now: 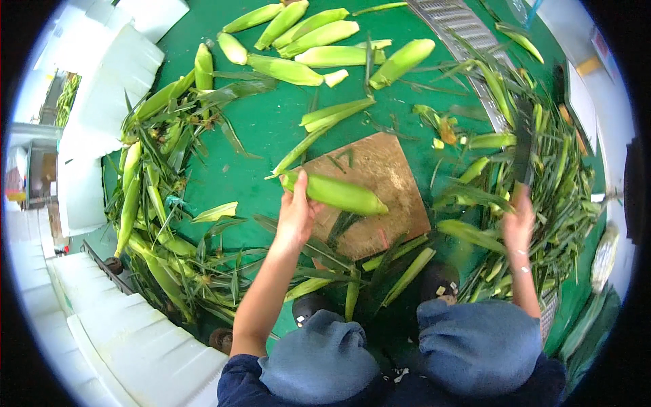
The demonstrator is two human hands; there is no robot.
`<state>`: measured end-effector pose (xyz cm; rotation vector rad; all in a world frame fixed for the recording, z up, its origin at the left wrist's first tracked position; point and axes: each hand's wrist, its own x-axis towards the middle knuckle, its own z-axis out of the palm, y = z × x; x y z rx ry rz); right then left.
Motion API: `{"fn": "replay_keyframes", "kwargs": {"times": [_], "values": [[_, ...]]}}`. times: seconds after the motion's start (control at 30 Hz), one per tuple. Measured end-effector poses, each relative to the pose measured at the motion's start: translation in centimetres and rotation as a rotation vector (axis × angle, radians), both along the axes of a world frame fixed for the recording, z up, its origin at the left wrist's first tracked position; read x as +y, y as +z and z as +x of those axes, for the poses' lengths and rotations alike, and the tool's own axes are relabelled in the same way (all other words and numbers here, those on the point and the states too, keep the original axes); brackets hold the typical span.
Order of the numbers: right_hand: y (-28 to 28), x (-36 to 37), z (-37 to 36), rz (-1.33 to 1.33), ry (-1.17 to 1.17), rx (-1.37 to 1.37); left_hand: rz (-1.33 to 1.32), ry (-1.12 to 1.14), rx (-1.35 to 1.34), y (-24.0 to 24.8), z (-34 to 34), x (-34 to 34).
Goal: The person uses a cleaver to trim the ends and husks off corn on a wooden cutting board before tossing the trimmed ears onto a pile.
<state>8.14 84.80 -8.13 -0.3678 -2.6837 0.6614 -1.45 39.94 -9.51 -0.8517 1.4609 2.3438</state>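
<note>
The left hand [296,214] holds an ear of corn [349,195] by its left end, thumb on top and the other fingers pinching it from the near side. The ear, wrapped in smooth green husk, lies crosswise above the board [400,169], its right end tipped slightly nearer; whether it touches the wood I cannot tell.

The right hand [519,227], blurred, is well to the right, its fingers curled around the handle of a knife [523,139]. The long dark blade points away to the far side, in front of the husk pile [566,176]. How each finger sits on the handle I cannot tell.

The brown board lies on the green floor [258,146], with loose leaves on its near part and a scrap or two toward its far corner. Just beyond its left corner lies a strip of peeled husk [302,150]. More ears [319,39] lie together at the far side. On the left, ears and leaves make a tangled heap [163,203] beside white boxes [112,129]. At the far right runs a metal grate [453,27]. The person's knees [478,346], in blue cloth, are at the near side.
</note>
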Motion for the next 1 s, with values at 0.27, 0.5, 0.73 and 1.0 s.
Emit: {"fn": "replay_keyframes", "kwargs": {"times": [0.27,0.5,0.73,1.0], "values": [[5.6,3.4,4.8,0.343,0.111,-0.046,0.303,0.453,0.372,0.9,-24.5,-1.9],[-1.1,-11.8,1.7,-0.409,0.252,-0.281,-0.313,0.136,0.59,4.5,-20.1,-11.2],[-6.4,-2.0,3.1,-0.8,-0.204,-0.292,-1.784,0.401,-0.761,-2.6,8.3,-32.3],[-5.8,1.7,5.4,-0.676,-0.064,-0.282,-1.434,-0.113,-0.999,-2.5,12.5,-35.9]]}}
